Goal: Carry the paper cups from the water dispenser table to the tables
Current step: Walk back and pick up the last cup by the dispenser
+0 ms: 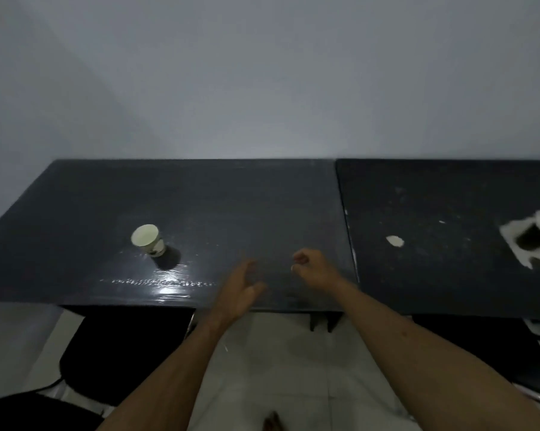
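One paper cup (148, 238) stands upright on the left part of a dark table (262, 197), its pale mouth open to the top. My left hand (239, 289) hovers over the table's front edge, to the right of the cup and apart from it, fingers spread and empty. Further right, my right hand (314, 269) is over the table with its fingers loosely curled and nothing in them.
A second dark table (433, 197) adjoins on the right, its top chipped with white patches (394, 241) and a torn area (530, 239) at the far right. A black chair (122, 353) stands under the left table. A plain wall is behind.
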